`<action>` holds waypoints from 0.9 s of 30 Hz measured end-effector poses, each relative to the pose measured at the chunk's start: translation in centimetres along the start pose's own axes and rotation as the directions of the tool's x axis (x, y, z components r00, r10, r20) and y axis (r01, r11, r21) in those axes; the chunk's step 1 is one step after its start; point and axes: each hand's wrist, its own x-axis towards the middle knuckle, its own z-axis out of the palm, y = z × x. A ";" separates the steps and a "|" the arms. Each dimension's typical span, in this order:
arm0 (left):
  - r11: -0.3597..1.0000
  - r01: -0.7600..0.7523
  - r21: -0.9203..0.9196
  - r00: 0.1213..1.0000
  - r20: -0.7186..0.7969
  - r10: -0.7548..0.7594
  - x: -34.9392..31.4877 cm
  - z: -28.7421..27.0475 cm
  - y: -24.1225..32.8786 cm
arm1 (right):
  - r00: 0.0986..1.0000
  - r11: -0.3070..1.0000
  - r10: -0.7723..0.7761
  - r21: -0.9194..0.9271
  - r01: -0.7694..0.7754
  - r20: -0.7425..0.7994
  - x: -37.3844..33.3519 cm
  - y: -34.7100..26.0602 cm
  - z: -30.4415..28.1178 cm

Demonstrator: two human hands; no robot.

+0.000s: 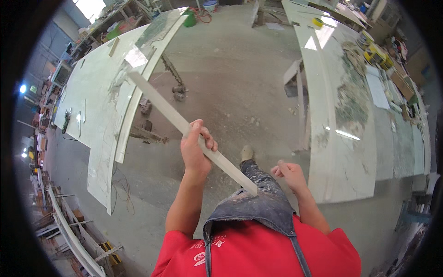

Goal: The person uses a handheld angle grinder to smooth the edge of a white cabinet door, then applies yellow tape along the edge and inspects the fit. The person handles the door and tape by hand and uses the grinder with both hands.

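I see the left hand (197, 147) wrapped firmly round a long pale strip (161, 104), slanting from the apron (249, 210) toward the left worktop's (104, 138) inner edge, while the right hand (289, 175) hangs loosely curled, its contents, if any, hidden.

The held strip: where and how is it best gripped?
The strip is probably best gripped around mid-length, from the left, as the left hand does: long and narrow, it should balance there. The right hand could steady its near end from the right.
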 end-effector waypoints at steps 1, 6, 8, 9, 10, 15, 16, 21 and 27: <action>0.997 -0.045 0.057 0.998 -0.034 0.047 2.2 0.9 0.6 | 1.000 0.988 -0.021 -0.153 0.021 0.007 2.2 -1.3 0.7; 0.954 -0.178 0.240 0.979 -0.058 0.198 14.9 4.4 2.9 | 0.979 0.855 -0.181 -0.476 0.206 0.099 15.4 -6.8 1.7; 0.945 -0.191 0.267 0.975 -0.056 0.213 19.5 6.1 4.0 | 0.830 0.552 -0.525 -0.669 0.499 0.186 20.5 -9.4 1.7; 0.945 -0.206 0.255 0.973 -0.053 0.226 21.7 7.0 5.0 | 0.705 0.331 -0.658 -0.739 0.587 0.265 23.3 -11.6 1.8; 0.949 -0.206 0.238 0.972 -0.061 0.227 24.0 7.8 5.1 | 0.779 0.465 -0.570 -0.678 0.569 0.262 25.6 -14.0 1.4; 0.958 -0.284 -0.028 0.958 -0.045 0.283 36.3 15.1 5.1 | 0.959 0.988 -0.097 -0.093 0.125 0.265 32.7 -22.9 0.5; 0.960 -0.275 -0.045 0.961 -0.055 0.272 39.0 16.5 4.9 | 0.955 0.987 -0.148 -0.022 0.159 0.257 34.0 -23.8 0.1; 0.987 -0.099 -0.129 0.995 0.014 0.101 53.0 22.3 3.0 | 0.920 0.918 -0.391 -0.062 0.392 0.027 42.9 -26.5 -1.2; 0.981 0.194 -0.014 0.962 0.199 -0.188 69.2 32.1 -0.7 | 0.864 0.952 -0.264 0.025 0.304 -0.428 55.4 -30.4 -2.5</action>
